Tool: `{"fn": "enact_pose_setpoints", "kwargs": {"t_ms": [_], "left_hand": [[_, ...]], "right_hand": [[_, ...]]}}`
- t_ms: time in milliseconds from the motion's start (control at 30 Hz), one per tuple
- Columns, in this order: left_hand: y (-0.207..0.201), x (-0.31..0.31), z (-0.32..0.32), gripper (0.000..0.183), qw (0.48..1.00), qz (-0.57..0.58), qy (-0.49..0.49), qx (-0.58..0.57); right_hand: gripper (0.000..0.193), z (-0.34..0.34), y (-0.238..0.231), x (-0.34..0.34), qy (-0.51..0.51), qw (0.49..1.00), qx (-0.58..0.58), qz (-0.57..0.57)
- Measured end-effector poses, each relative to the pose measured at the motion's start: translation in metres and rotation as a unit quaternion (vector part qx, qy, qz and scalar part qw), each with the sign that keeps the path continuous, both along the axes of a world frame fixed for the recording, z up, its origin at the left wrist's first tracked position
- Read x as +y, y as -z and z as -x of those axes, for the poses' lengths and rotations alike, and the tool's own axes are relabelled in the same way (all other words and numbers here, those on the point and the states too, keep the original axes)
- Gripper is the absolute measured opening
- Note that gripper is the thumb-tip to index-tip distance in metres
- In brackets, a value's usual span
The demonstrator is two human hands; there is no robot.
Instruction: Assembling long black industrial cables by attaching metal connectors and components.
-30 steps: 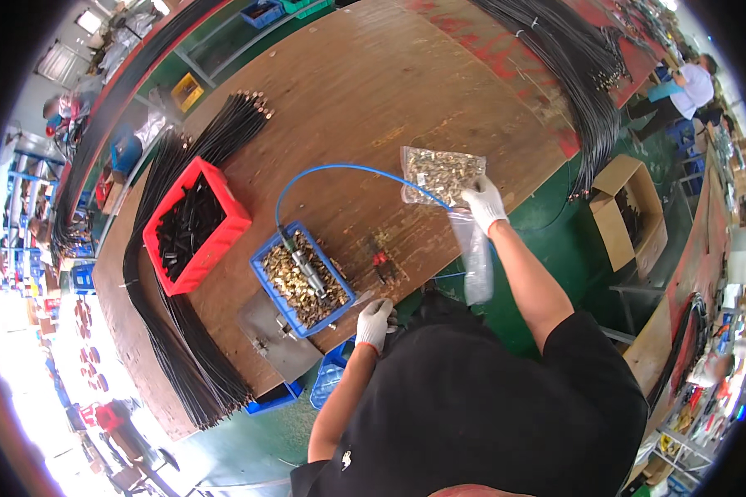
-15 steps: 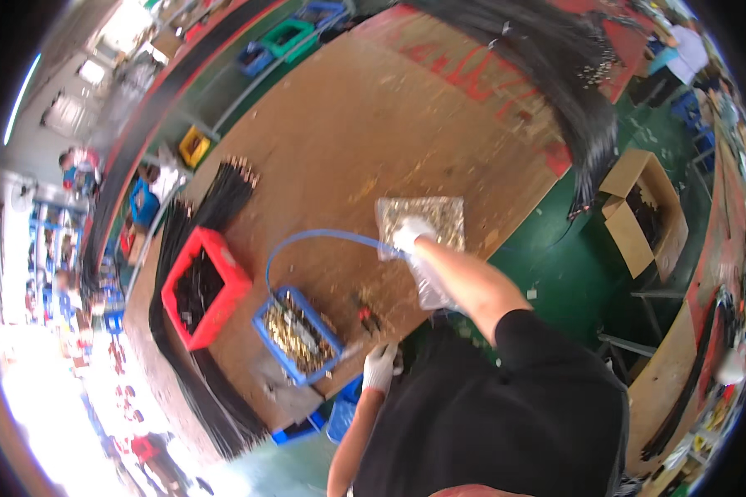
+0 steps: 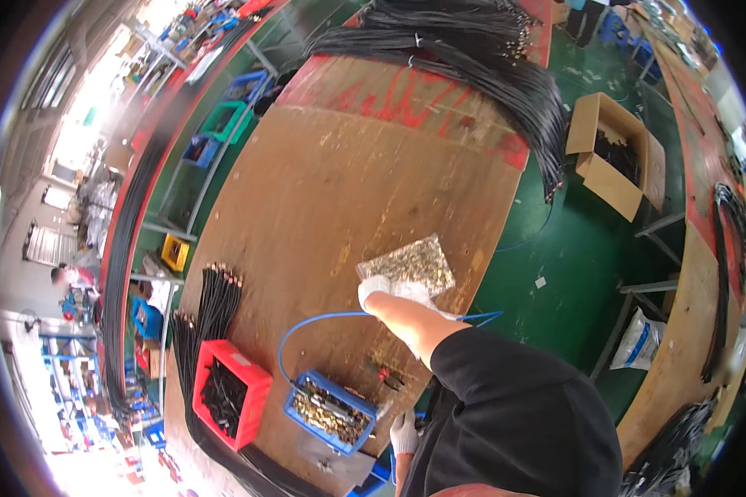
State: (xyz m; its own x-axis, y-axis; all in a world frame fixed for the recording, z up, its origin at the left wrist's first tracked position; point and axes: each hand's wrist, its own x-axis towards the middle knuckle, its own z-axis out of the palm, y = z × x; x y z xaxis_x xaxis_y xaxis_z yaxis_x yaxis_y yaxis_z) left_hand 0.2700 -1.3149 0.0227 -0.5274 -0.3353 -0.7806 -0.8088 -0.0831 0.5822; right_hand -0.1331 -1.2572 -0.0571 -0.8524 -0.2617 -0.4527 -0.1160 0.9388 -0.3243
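Observation:
My right hand (image 3: 374,293), in a white glove, is at the near-left corner of a clear plastic bag (image 3: 410,263) full of small brass-coloured parts. Its fingers look closed on the bag's corner, though the fingertips are hidden. The bag lies flat, with its loose plastic end partly under my forearm. Low at the near table edge is my left hand (image 3: 404,432), also gloved, fingers stretched out and nothing visible in them. Between the hands lie red-handled pliers (image 3: 389,377). Left of these stands a blue bin (image 3: 350,383) of brass parts, with a blue tube (image 3: 317,319) arching from it.
A red crate (image 3: 253,389) of black pieces sits on the left of the brown table (image 3: 282,207), by bundled black cables (image 3: 215,302). More cables (image 3: 472,66) cover the far end. An open cardboard box (image 3: 609,186) stands on the floor to the right.
The head view has turned, so the table and bins appear shifted. My right hand has gone from the top of the bag to its near-left corner. My left hand stays by the table edge.

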Motion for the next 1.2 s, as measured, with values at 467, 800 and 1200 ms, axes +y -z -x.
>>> {"fn": "enact_pose_setpoints", "kwargs": {"t_ms": [467,800,1200], "left_hand": [[-0.005,-0.016,0.074,0.032,0.995,-0.057,0.042,0.064],[-0.015,-0.020,0.075,0.026,0.992,-0.060,0.079,0.076],[-0.009,0.000,0.090,0.024,0.986,-0.145,0.048,0.072]], "right_hand": [[0.027,0.003,-0.101,0.164,0.186,0.953,-0.090,0.223],[0.020,-0.033,-0.196,0.258,0.280,0.878,-0.108,0.373],[0.025,-0.077,-0.228,0.296,0.149,0.936,0.034,0.318]]}}
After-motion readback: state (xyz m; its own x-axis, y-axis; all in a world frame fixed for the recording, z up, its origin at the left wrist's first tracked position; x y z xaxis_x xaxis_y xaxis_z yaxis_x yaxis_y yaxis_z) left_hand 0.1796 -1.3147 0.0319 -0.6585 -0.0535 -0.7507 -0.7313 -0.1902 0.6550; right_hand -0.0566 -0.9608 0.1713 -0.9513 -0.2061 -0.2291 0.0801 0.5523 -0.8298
